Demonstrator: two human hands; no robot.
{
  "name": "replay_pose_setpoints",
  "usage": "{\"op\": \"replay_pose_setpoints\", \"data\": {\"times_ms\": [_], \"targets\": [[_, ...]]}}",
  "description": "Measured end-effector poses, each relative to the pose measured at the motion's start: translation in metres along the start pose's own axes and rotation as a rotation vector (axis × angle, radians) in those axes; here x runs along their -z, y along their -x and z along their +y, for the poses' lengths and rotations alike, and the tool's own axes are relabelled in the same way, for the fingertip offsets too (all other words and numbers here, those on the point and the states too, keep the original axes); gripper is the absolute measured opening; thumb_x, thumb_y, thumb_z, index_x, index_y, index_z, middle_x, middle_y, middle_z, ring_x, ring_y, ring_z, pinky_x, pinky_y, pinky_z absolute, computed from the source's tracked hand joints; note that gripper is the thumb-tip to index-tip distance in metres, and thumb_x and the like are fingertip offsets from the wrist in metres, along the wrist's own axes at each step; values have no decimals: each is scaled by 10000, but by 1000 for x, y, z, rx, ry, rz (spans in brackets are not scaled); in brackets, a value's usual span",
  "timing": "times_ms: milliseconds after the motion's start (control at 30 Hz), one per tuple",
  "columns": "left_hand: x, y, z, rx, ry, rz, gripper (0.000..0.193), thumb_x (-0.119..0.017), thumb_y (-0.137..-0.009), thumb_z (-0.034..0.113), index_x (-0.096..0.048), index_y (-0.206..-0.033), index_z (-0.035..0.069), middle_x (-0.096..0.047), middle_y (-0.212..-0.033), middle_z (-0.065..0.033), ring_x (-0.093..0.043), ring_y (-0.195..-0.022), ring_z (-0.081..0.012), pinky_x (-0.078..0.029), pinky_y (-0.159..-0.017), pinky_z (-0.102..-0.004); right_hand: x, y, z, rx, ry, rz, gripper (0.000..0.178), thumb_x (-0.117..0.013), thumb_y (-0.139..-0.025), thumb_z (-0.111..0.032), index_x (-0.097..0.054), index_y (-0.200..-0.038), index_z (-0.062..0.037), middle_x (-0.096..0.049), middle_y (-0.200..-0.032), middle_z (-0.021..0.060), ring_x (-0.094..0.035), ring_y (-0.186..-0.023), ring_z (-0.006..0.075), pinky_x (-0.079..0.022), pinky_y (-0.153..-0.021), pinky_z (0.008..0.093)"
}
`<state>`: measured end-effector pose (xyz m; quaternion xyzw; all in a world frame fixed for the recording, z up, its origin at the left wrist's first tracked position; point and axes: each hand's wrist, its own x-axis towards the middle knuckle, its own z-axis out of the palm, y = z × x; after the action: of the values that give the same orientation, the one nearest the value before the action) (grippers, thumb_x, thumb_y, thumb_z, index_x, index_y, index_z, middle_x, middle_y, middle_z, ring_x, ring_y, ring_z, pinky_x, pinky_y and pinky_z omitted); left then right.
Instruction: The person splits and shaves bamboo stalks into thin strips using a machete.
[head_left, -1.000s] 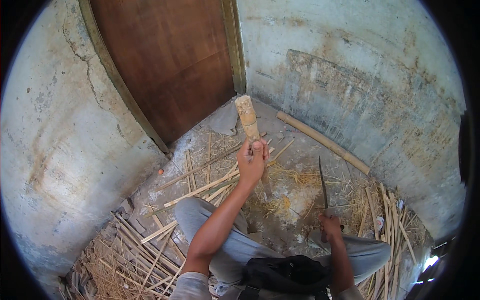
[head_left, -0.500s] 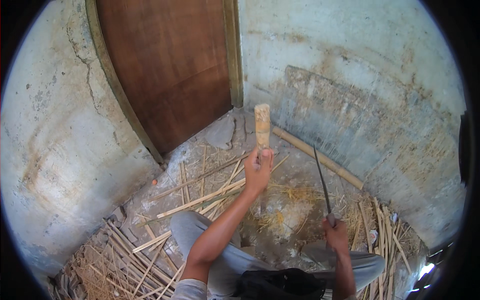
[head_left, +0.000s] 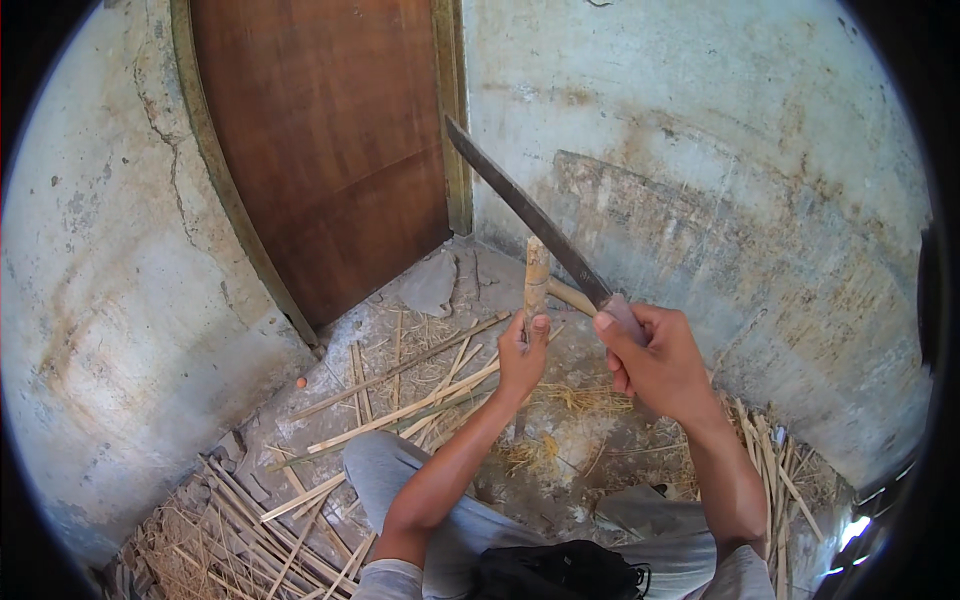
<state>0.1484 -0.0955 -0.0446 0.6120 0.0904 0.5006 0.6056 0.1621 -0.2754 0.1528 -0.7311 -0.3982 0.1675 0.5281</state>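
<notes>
My left hand, arm stretched forward, is closed around the lower part of a short bamboo piece. The bamboo stands nearly upright, its pale top end showing. In my right hand is a machete, gripped by its handle and raised. Its long dark blade slants up and to the left, crossing in view just above and beside the bamboo's top. Whether blade and bamboo touch, I cannot tell.
Split bamboo strips lie across the floor between my left knee and the brown door. More strips are heaped at my right. A bamboo pole, partly hidden by my right hand, lies along the stained wall.
My right hand has swung up from beside my right knee, bringing the machete up and leftward toward the bamboo. My left hand has lowered the bamboo piece slightly.
</notes>
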Motion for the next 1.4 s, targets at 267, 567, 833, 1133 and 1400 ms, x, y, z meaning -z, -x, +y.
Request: {"op": "replay_pose_setpoints", "data": {"times_ms": [267, 567, 833, 1133, 1400], "targets": [[11, 0, -2, -28, -125, 28, 389, -529, -992, 425, -539, -923, 42, -484, -694, 32, -441, -601, -48, -363, -526, -224, -7, -1, -9, -25, 5, -26, 339, -627, -949, -294, -603, -794, 7, -509, -553, -6, -506, -475, 58, -379, -437, 255], [11, -1, -6, -11, -66, 16, 362, -544, -990, 406, -538, -965, 44, -472, -695, 35, -441, -612, -50, -367, -543, -224, -7, 1, -7, 36, 94, -24, 365, -601, -960, -303, -597, -785, 17, -514, -542, 35, -495, -450, 80, -378, -435, 286], [1, -2, 21, 36, 142, -46, 374, -573, -982, 378, -587, -890, 15, -539, -700, 13, -471, -685, -72, -397, -605, -259, 8, 7, -29, -31, 82, -168, 379, -543, -979, -306, -566, -773, 12, -517, -533, 45, -550, -448, 112, -415, -432, 289], [6, 0, 0, 29, -36, -116, 479, -534, -971, 492, -514, -757, 64, -473, -636, 33, -417, -568, -64, -312, -501, -241, 11, 15, -29, -52, 87, -132, 396, -557, -966, -300, -544, -734, 22, -516, -533, 30, -573, -456, 109, -420, -414, 284], [13, -4, -3, 150, 76, -131, 458, -565, -960, 485, -518, -757, 77, -461, -650, 45, -406, -576, -59, -317, -513, -242, 2, 8, -18, 199, 271, -49, 377, -605, -947, -292, -529, -736, 11, -528, -551, 32, -555, -455, 105, -425, -430, 285]]}}
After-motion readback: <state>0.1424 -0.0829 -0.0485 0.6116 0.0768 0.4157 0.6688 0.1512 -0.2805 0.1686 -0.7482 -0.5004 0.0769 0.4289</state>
